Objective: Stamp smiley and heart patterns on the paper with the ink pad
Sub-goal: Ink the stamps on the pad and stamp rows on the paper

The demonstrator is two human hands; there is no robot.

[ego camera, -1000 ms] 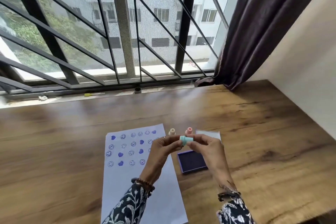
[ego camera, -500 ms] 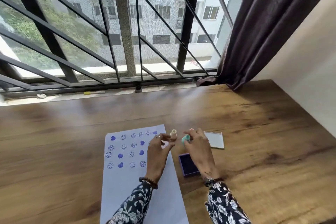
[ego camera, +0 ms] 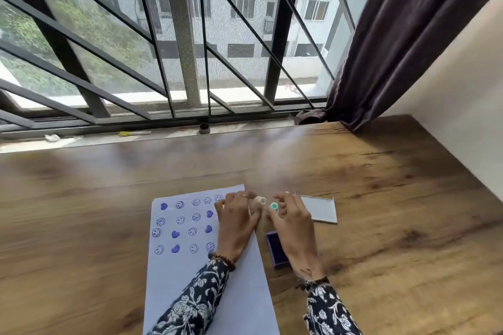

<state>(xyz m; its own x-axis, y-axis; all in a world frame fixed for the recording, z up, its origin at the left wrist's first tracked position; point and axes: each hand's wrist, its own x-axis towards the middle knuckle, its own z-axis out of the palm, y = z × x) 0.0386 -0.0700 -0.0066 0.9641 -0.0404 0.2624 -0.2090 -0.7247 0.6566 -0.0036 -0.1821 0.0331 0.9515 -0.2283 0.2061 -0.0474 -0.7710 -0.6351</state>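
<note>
A white paper point(ego camera: 190, 275) lies on the wooden table point(ego camera: 394, 226), its upper part printed with rows of blue smileys and hearts. My left hand point(ego camera: 235, 221) rests over the paper's upper right corner with fingers spread. A cream stamp point(ego camera: 260, 201) stands just off its fingertips. My right hand point(ego camera: 292, 228) hovers low over the purple ink pad point(ego camera: 276, 251) and pinches a teal stamp point(ego camera: 273, 207) between thumb and fingers, close to the tabletop. The hand hides most of the pad.
The ink pad's clear lid point(ego camera: 319, 209) lies flat just right of my right hand. A barred window and its sill point(ego camera: 204, 128) run along the table's far edge. A dark curtain point(ego camera: 394, 35) hangs at the back right beside the wall.
Both hands have dropped from in front of me to the table. The teal stamp, held up between both hands a second ago, is now only in my right hand, near the cream stamp.
</note>
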